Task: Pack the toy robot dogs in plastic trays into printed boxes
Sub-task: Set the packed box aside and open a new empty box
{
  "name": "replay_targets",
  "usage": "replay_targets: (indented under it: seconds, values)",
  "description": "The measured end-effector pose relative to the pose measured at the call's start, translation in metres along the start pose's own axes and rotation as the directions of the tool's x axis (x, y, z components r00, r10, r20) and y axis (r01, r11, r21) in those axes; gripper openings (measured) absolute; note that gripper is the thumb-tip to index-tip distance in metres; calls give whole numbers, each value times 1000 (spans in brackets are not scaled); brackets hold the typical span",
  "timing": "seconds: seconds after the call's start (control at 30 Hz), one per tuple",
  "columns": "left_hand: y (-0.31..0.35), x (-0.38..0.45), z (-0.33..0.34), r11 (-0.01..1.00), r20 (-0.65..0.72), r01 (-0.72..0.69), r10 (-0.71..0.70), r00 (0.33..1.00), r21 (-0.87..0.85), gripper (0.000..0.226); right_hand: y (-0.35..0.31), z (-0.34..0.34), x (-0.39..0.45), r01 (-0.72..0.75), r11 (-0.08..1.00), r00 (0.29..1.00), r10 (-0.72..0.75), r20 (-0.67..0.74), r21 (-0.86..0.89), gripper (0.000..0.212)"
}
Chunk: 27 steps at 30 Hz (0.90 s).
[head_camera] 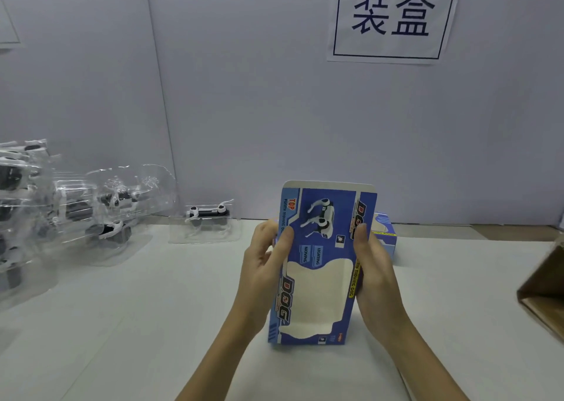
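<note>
Two bare hands hold a blue printed box between them, above a white table. The left hand grips the box's left edge, thumb lying across the printed front and fingers curled behind. The right hand grips the right edge the same way, thumb on the front near the word "DOG". The hands sit apart, one on each side, with the box clamped between them. The box stands tall and looks flattened, with a pale cut-out window in its lower half, a picture of a robot dog above the window, and a white flap at the top.

Just behind the box to its right, a second blue box lies on the table, mostly hidden. Behind the box to its left, near the wall, a toy robot dog sits in a clear plastic tray. Farther left of the box, a heap of clear trays with more dogs reaches the picture's edge. Far right of the box, a corner of a brown cardboard carton shows. On the wall above the box hangs a white paper sign with two Chinese characters.
</note>
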<state>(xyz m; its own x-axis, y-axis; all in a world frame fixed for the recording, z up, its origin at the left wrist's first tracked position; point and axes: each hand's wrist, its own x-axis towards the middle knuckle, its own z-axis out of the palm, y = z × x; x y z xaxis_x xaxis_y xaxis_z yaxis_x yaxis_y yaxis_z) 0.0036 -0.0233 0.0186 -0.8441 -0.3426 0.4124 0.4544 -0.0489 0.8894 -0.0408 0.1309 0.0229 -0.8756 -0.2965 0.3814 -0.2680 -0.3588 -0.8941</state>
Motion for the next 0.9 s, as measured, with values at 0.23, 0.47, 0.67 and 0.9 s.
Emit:
replay_targets:
  seconds: [0.23,0.47,0.67,0.9]
  values:
    - [-2,-1,2,1000,-71,4,-5,997,-25,48,4,4,2,-12,1000,998,14,-64,25,21]
    - [0,-1,3,998,-99,-52,54,994,25,36,2,1,4,69,997,996,-71,-53,-24,24]
    - [-1,2,-6,990,-84,-91,101,991,107,38,8,-2,6,149,957,985,-164,-43,-250,29]
    - [1,-2,-8,949,45,-262,258,965,176,29,8,-9,3,272,895,962,-263,74,-353,38]
